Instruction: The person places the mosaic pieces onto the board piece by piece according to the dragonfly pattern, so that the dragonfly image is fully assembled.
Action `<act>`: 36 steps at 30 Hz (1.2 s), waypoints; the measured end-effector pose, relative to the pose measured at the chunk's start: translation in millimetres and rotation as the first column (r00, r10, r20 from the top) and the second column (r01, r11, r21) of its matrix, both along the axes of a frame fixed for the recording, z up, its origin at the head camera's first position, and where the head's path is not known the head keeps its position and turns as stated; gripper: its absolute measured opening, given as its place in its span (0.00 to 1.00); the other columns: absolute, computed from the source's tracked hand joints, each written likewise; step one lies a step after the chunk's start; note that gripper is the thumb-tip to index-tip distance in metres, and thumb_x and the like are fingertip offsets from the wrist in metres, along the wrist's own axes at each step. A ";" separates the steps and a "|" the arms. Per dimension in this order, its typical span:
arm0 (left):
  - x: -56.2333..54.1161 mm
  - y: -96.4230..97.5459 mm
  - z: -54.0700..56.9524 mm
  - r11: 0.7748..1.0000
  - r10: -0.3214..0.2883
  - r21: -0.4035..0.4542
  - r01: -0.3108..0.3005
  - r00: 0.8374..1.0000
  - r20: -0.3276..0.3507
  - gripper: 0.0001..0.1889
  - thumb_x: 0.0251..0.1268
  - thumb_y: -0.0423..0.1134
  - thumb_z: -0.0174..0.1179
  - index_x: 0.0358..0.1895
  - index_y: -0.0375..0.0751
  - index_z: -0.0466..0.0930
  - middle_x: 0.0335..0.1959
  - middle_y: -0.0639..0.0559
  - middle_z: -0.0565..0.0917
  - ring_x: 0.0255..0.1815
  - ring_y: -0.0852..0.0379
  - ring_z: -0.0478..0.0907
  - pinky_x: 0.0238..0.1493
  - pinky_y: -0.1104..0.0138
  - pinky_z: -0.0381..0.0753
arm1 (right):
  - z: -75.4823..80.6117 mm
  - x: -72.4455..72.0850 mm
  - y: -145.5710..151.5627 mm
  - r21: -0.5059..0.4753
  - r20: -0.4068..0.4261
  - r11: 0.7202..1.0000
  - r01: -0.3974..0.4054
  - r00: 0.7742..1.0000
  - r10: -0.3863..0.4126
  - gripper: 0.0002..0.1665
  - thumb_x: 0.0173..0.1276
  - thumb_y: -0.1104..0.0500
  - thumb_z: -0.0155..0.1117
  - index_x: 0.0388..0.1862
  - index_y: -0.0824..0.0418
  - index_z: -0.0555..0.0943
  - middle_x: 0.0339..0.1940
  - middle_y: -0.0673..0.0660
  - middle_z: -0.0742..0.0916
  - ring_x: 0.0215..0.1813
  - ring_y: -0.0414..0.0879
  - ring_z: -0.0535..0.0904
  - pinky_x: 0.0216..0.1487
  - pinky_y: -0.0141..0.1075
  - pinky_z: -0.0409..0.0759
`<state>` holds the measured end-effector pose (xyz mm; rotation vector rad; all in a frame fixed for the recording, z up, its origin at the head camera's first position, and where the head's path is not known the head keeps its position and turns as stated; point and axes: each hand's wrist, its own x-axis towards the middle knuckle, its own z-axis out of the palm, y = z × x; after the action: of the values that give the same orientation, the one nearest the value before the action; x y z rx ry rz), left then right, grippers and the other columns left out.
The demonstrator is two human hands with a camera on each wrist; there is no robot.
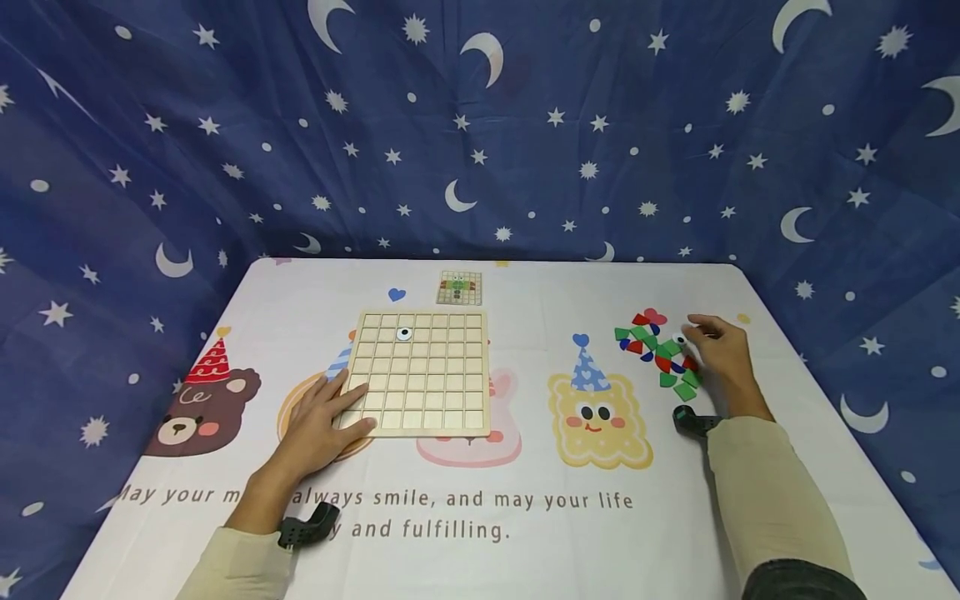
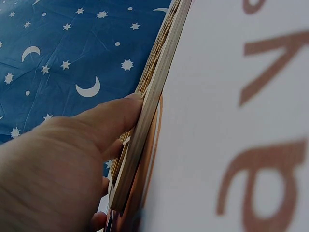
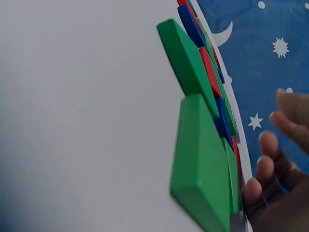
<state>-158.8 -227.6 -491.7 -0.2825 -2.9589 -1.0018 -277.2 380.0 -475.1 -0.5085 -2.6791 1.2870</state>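
Note:
My left hand (image 1: 318, 421) lies at the lower left corner of a wooden grid board (image 1: 423, 375), fingers spread and resting on its edge. In the left wrist view a fingertip touches the rim of the board (image 2: 137, 145). One round eye piece (image 1: 404, 334) sits in a cell near the board's top. Over at the right, my right hand (image 1: 720, 354) is beside a loose pile of green, red and blue pieces (image 1: 663, 358), its fingers loosely bent. A second white eye piece (image 1: 678, 339) shows just below its fingertips. The right wrist view shows nothing between the fingers (image 3: 265, 169).
A small picture card (image 1: 459, 287) of a figure on a grid lies behind the board. The white tablecloth (image 1: 525, 567) has printed cartoon animals and lettering. A blue curtain (image 1: 525, 108) with moons and stars hangs along the table's back and sides.

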 end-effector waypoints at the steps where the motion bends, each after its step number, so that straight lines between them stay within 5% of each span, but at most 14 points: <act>1: 0.2 0.0 0.1 1.000 0.000 0.002 0.000 1.000 0.002 0.34 0.59 0.56 0.66 0.67 0.45 0.73 0.75 0.42 0.56 0.75 0.37 0.40 0.64 0.35 0.42 | -1.8 -1.2 0.6 0.018 0.011 1.000 -0.002 1.000 0.002 0.31 0.73 0.44 0.54 0.66 0.62 0.74 0.50 0.62 0.76 0.51 0.55 0.68 0.48 0.39 0.70; 12: 1.4 0.0 2.7 1.000 0.005 0.003 -0.005 1.000 0.001 0.34 0.59 0.56 0.66 0.67 0.44 0.73 0.75 0.41 0.56 0.75 0.36 0.41 0.64 0.34 0.43 | -5.7 -3.8 -0.8 0.158 0.146 0.985 -0.071 0.988 0.048 0.25 0.75 0.50 0.54 0.59 0.68 0.75 0.51 0.67 0.77 0.50 0.60 0.71 0.55 0.50 0.73; 20: 1.4 1.6 1.4 1.000 -0.003 -0.009 0.003 1.000 -0.009 0.34 0.59 0.56 0.65 0.67 0.44 0.73 0.75 0.41 0.56 0.75 0.36 0.41 0.65 0.36 0.41 | -2.8 -2.0 0.1 0.265 0.084 0.962 -0.072 0.995 0.052 0.20 0.74 0.59 0.50 0.59 0.68 0.76 0.50 0.71 0.79 0.53 0.65 0.70 0.55 0.57 0.69; 26: 2.4 1.9 2.4 1.000 -0.001 -0.005 0.001 1.000 -0.016 0.34 0.59 0.55 0.66 0.66 0.44 0.74 0.75 0.41 0.57 0.75 0.36 0.42 0.65 0.36 0.41 | -3.6 -2.3 -2.4 0.226 0.132 0.973 -0.053 0.991 0.024 0.27 0.73 0.51 0.55 0.61 0.70 0.74 0.52 0.71 0.77 0.54 0.64 0.70 0.57 0.56 0.70; 32: 1.6 2.0 1.7 1.000 -0.007 -0.009 0.006 0.999 -0.036 0.33 0.59 0.55 0.66 0.66 0.44 0.74 0.74 0.41 0.57 0.74 0.35 0.43 0.65 0.37 0.42 | -3.2 -5.5 -2.7 0.254 0.149 0.964 -0.078 0.988 0.041 0.24 0.73 0.61 0.48 0.66 0.66 0.72 0.56 0.73 0.76 0.58 0.68 0.68 0.60 0.59 0.66; 36: 1.6 1.4 1.0 1.000 -0.003 -0.004 0.003 1.000 -0.025 0.33 0.59 0.55 0.66 0.66 0.44 0.74 0.74 0.42 0.57 0.74 0.36 0.42 0.65 0.37 0.42 | -4.0 -5.8 -2.4 0.234 0.150 0.970 -0.064 0.988 0.029 0.26 0.73 0.57 0.53 0.66 0.68 0.71 0.55 0.72 0.75 0.56 0.66 0.69 0.60 0.58 0.67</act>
<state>-157.3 -226.2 -490.7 -0.2973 -2.9389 -0.9851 -283.0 377.6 -479.2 -0.5283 -2.9302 0.9511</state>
